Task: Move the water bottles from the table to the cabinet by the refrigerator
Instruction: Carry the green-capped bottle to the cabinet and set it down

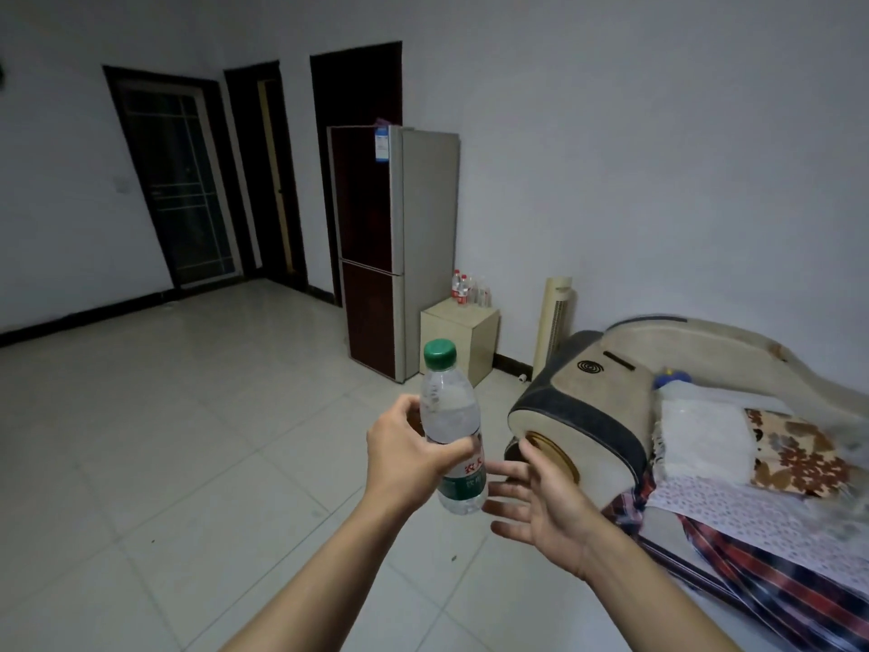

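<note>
My left hand (404,456) fingers clamped round water bottle (452,428) mid-body, upright. Right hand (541,505) fingers spread, empty, just beside. Thin plastic looks crushable, slick; judge moderate weight. Cabinet (458,336) well ahead.

Two hands show: the left hand (404,456) and the right hand (541,503). One green-capped water bottle (454,428) is held, and several more bottles (468,290), too small to count, stand on one cabinet (458,336). There is one refrigerator (395,247), one tower fan (555,317) and three dark doorways (178,181).

Head-worn camera looks forward and down, close over both forearms, toward the far refrigerator (392,251).
</note>
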`<move>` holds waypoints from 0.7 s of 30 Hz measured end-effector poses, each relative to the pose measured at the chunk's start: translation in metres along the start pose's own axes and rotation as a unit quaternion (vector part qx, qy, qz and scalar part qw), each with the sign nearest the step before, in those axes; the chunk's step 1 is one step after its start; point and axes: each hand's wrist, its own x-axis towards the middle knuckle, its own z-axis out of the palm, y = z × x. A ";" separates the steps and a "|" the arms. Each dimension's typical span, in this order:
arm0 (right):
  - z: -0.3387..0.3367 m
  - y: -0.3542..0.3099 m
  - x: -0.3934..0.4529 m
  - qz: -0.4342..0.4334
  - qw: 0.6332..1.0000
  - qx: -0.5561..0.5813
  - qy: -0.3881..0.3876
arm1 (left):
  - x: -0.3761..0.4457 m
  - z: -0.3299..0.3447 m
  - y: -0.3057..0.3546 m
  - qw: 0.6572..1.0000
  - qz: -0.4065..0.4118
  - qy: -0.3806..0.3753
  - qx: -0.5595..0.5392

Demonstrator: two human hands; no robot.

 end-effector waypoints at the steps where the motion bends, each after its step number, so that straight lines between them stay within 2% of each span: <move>1: -0.001 -0.009 0.018 0.001 1.000 0.000 -0.005 | 0.018 0.005 -0.004 1.000 -0.002 0.002 0.003; 11: -0.006 -0.129 0.182 0.002 0.998 -0.021 -0.059 | 0.196 0.041 -0.014 0.998 0.011 0.055 0.039; 21: 0.007 -0.195 0.329 -0.002 0.998 -0.023 -0.054 | 0.348 0.058 -0.059 0.998 0.017 0.047 0.041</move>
